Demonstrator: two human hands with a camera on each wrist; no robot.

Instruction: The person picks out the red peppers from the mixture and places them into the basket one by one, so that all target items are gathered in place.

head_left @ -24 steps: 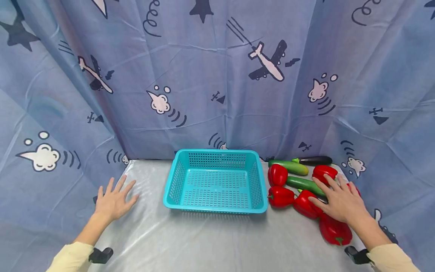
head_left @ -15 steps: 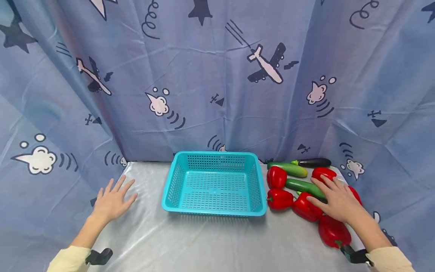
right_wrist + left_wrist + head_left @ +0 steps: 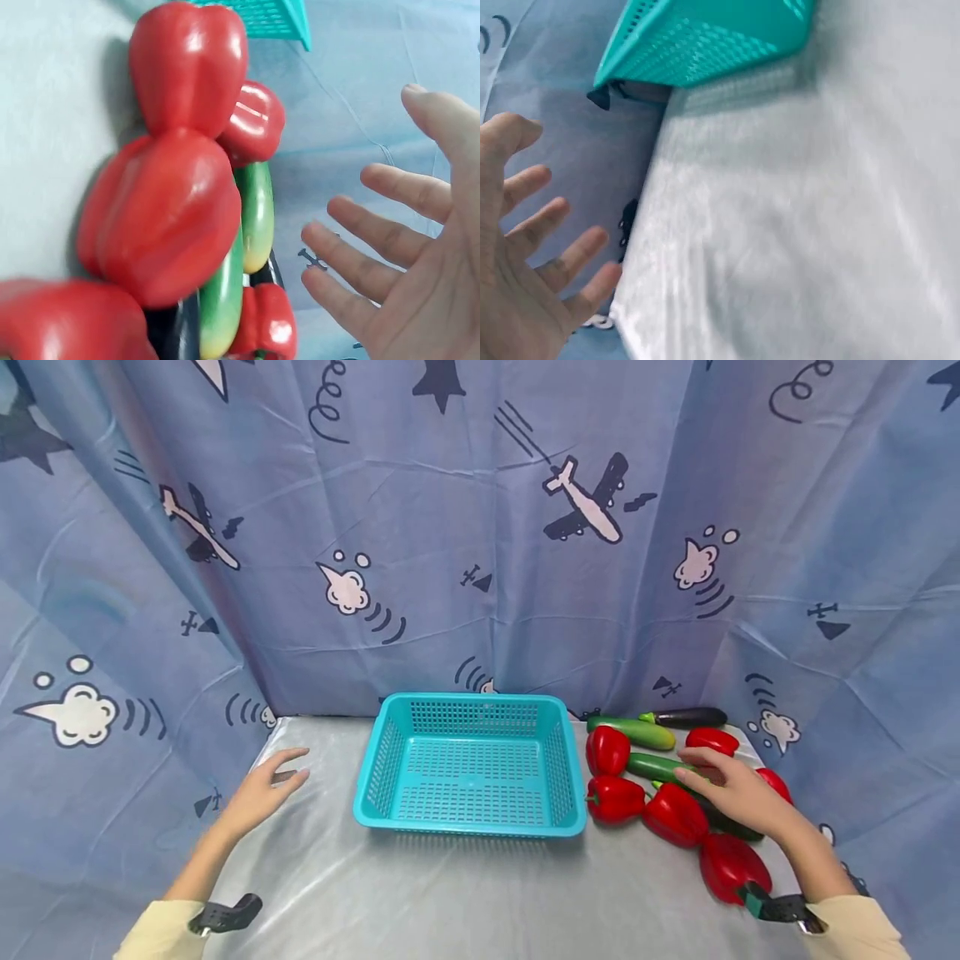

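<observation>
My left hand [image 3: 262,792] hangs over the left edge of the table, holding nothing; its fingers are spread and relaxed in the left wrist view. My right hand [image 3: 742,789] hovers over the vegetables at the right, palm bare and fingers spread in the right wrist view. Beneath and around it lie several red bell peppers [image 3: 675,816], one of them a pepper [image 3: 161,217] large in the right wrist view. Among them are a green cucumber [image 3: 654,767], a second cucumber [image 3: 633,732] with a yellowish end, and a dark eggplant [image 3: 690,718]. Another dark eggplant [image 3: 733,824] is partly covered by the right hand.
A turquoise plastic basket [image 3: 468,830] with perforated walls stands mid-table, nothing in it, close to the leftmost peppers. A silvery-white cloth [image 3: 480,902] covers the table. Blue patterned curtains [image 3: 420,527] enclose the back and both sides.
Both hands have turned from palm-down with fingers spread to more edge-on, thumbs towards the middle. The second dark eggplant shows more under the right hand. The vegetables and basket have not moved.
</observation>
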